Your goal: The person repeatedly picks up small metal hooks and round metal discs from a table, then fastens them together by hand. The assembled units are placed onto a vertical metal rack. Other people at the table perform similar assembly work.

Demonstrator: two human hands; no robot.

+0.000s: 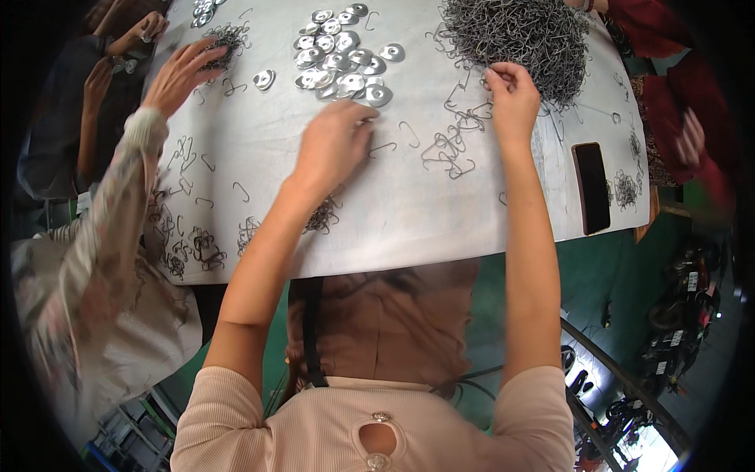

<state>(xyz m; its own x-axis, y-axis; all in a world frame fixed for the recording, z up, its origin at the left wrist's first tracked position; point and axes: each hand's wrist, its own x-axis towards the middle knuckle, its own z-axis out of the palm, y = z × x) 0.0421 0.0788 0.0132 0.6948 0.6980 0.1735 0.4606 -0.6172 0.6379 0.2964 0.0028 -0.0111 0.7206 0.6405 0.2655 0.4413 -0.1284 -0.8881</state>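
Reaching over the surface (409,212), you had your left hand (334,138) spread loose by the washers (342,55) and your right hand (511,90) pinching a wire hook at the hook pile (519,35), both supplies within easy grab.

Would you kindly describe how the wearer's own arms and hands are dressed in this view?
Both forearms are bare, without gloves, watch or bracelets. The left hand and right hand show no rings that I can make out. Short, ribbed pale-pink sleeves cover only the upper arms.
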